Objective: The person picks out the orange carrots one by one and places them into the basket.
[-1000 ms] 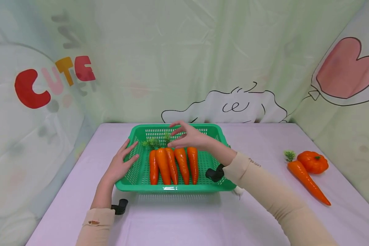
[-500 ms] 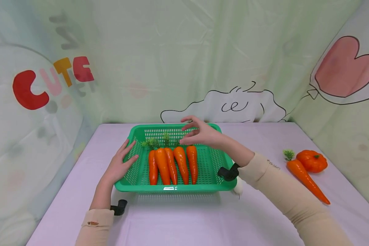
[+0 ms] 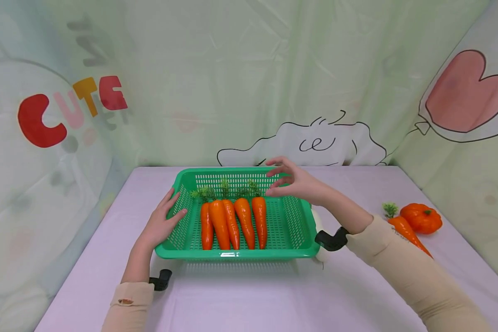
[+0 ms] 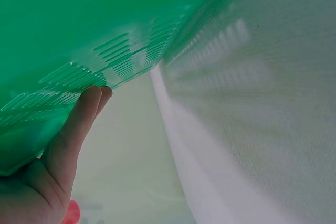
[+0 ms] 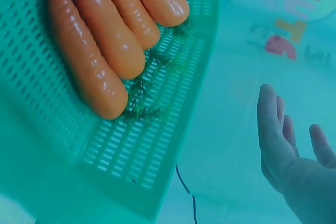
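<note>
A green plastic basket [image 3: 240, 254] sits on the table with several orange carrots [image 3: 219, 223] side by side in it, their leafy tops toward the back wall. My left hand [image 3: 158, 226] rests at the basket's left side with fingers fairly straight; in the left wrist view its fingers [image 4: 79, 124] touch the slotted wall. Above the basket's back right part, my right hand [image 3: 299, 184] is raised with loosely bent fingers and holds nothing. The right wrist view shows that hand [image 5: 294, 156] apart from the basket and the carrots [image 5: 89, 56].
To the right on the lavender tablecloth [image 3: 240, 299] lie another carrot [image 3: 408, 234], partly behind my sleeve, and an orange pumpkin [image 3: 421, 218]. A white root vegetable [image 3: 321, 255] is partly hidden beside the basket's right side. Printed curtains [image 3: 232, 83] enclose the table.
My right hand has moved to the right, away from the carrot tops, uncovering more of the leaves. The left hand, basket and carrots stay almost in place.
</note>
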The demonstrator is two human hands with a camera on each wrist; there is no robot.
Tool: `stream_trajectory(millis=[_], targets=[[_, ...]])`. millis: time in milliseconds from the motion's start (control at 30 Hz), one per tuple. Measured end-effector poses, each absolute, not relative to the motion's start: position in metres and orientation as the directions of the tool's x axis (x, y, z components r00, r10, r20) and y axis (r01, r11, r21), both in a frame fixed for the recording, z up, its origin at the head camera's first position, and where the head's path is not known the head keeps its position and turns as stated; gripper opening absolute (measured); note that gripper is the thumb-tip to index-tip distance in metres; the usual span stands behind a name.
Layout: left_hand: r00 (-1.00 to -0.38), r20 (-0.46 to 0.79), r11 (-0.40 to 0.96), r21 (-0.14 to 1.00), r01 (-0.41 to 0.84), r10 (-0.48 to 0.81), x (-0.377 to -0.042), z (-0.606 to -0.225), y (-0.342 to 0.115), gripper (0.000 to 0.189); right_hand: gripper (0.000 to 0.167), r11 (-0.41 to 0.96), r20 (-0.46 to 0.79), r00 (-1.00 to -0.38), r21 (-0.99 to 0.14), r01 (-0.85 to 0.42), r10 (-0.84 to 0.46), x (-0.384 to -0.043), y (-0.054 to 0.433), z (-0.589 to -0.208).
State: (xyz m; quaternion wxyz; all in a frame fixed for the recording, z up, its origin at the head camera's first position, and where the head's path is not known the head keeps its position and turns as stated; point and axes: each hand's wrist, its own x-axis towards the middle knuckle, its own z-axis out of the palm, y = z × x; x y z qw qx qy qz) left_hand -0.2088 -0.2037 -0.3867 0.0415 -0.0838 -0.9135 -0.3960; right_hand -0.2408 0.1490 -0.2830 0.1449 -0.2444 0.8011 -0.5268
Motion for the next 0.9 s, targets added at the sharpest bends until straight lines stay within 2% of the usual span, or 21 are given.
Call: stream_trajectory(millis=[400, 900], targets=[[-0.983, 0.142, 0.668, 0.721, 0.183, 0.117, -0.209, -0.387, -0.204, 0.064, 0.062, 0.318, 0.087, -0.858, -0.906, -0.28, -0.507, -0.226, 0.185, -0.283], [-0.984, 0.134, 0.671, 0.72, 0.179, 0.119, -0.208, -0.387, -0.204, 0.068, 0.064, 0.408, 0.096, -0.899, -0.867, -0.287, -0.427, -0.21, 0.222, -0.28]])
